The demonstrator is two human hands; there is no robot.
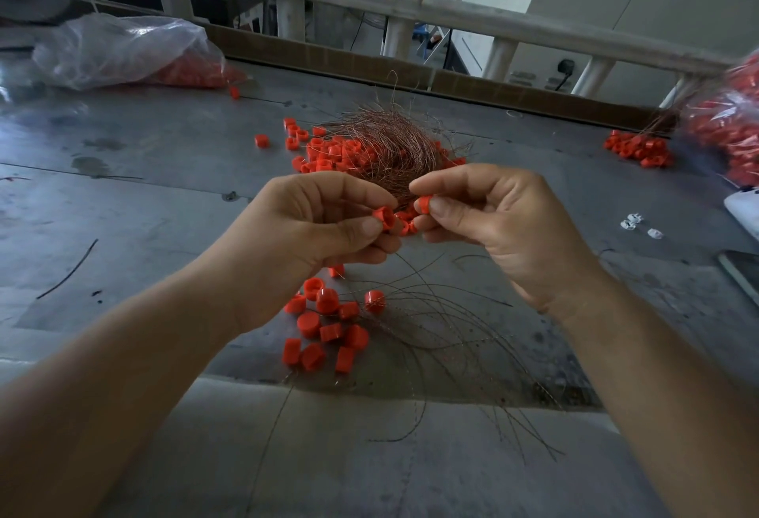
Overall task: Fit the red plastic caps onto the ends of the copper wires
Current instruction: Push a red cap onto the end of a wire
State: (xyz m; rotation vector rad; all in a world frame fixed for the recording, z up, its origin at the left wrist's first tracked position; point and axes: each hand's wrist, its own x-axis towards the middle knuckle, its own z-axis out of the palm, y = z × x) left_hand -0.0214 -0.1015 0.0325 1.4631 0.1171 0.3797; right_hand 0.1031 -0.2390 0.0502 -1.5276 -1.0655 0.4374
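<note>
Grey table point(123, 189) fills the frame. Copper wire bundle point(394, 147) above centre, strands running down toward the hands. Left hand point(320, 226) pinches red cap point(384, 218) at centre, open mouth tilted upper left. Right hand point(493, 221) pinches second cap point(424, 204) just beside; facing unclear.

The cap point(384, 218) in my left hand point(320, 226) and the second cap point(424, 205) in my right hand point(493, 221) are smooth, matt red plastic, like the loose caps point(324, 324) near me. The wire bundle point(394, 147) is bare copper, faintly shiny. The table point(143, 197) is scuffed grey sheet metal. The far-left bag point(123, 49) is clear, glossy plastic.
</note>
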